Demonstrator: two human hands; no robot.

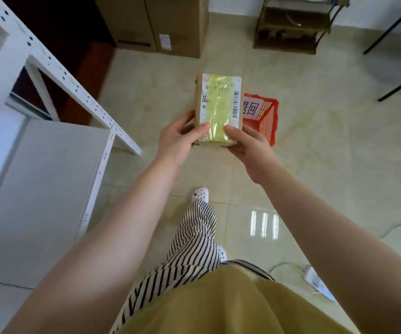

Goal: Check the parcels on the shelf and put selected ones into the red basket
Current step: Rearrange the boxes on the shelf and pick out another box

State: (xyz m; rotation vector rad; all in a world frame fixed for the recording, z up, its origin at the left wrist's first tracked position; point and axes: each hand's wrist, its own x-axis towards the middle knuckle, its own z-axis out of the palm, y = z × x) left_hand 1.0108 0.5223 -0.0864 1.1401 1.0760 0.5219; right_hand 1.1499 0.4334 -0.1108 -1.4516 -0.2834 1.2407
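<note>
Here, 2 thumbs pinched the near end of the parcel point(218, 108), the left hand point(177, 141) and right hand point(250, 150) curled under it. It looked light and stiff, its taped label slick, best held by the edges. Just beyond the fingertips sat the red basket point(263, 116), unobstructed; the white shelf point(50, 66) stood left.

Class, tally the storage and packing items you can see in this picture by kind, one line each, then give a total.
Held parcel: 1
Red basket: 1
Large cardboard boxes: 2
White shelf unit: 1
Wooden rack: 1
Total: 6
</note>
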